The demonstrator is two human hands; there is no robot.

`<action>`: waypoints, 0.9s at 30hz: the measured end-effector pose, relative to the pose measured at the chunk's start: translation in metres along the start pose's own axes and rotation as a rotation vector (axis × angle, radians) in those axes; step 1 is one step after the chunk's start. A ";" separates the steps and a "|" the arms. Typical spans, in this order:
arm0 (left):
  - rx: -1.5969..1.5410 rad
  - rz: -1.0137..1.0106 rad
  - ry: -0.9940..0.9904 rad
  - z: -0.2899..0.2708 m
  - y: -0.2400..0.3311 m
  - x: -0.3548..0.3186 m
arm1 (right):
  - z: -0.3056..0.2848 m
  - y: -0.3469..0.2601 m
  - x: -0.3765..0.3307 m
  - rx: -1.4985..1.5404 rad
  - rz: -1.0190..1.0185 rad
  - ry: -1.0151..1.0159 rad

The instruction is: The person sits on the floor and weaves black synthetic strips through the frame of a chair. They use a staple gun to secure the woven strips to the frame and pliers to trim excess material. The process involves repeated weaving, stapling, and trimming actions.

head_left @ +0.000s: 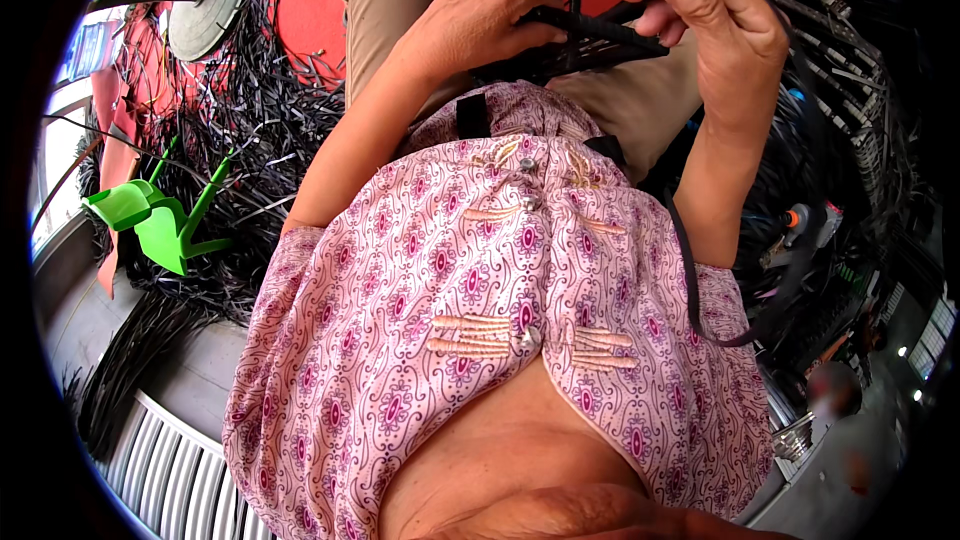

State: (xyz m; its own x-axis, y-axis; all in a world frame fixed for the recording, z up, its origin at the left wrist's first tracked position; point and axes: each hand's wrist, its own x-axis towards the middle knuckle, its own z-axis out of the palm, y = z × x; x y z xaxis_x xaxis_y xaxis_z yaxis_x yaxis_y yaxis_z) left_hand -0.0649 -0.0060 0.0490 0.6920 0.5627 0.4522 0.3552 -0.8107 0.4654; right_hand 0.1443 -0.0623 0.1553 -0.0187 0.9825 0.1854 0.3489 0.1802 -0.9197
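Mid-weave, I judge: my left hand [480, 5] pins black strip bundle [590, 30] on my lap, fingers closed over it. My right hand [715, 25] pinches one long strip [690, 270], thumb up; strip loops down past forearm. Next move needs strip pulled taut, then tucked. Strips flat, glossy, springy plastic. Loose strip pile [250, 120] at left, green plastic piece [150, 220] beside it

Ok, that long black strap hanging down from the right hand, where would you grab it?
Take the black strap on its free run beside the right forearm, coming from the person's right. There it hangs apart from the body; its top is pinched in the right hand, its lower loop lies against the shirt.
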 end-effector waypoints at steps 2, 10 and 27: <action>0.016 0.017 0.011 -0.001 0.000 -0.001 | -0.003 0.004 -0.006 -0.168 -0.180 -0.019; 0.010 0.044 -0.008 -0.002 0.003 0.001 | 0.002 -0.001 -0.016 -0.360 -0.435 0.082; 0.123 -0.035 0.162 0.021 0.006 -0.011 | 0.012 0.019 0.029 -0.071 -0.374 0.048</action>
State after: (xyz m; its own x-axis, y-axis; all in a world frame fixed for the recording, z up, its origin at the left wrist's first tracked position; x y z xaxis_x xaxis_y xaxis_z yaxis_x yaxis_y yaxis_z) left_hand -0.0568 -0.0203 0.0305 0.5713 0.6016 0.5582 0.4585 -0.7981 0.3910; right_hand 0.1390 -0.0296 0.1392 -0.1132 0.8459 0.5212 0.3901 0.5203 -0.7597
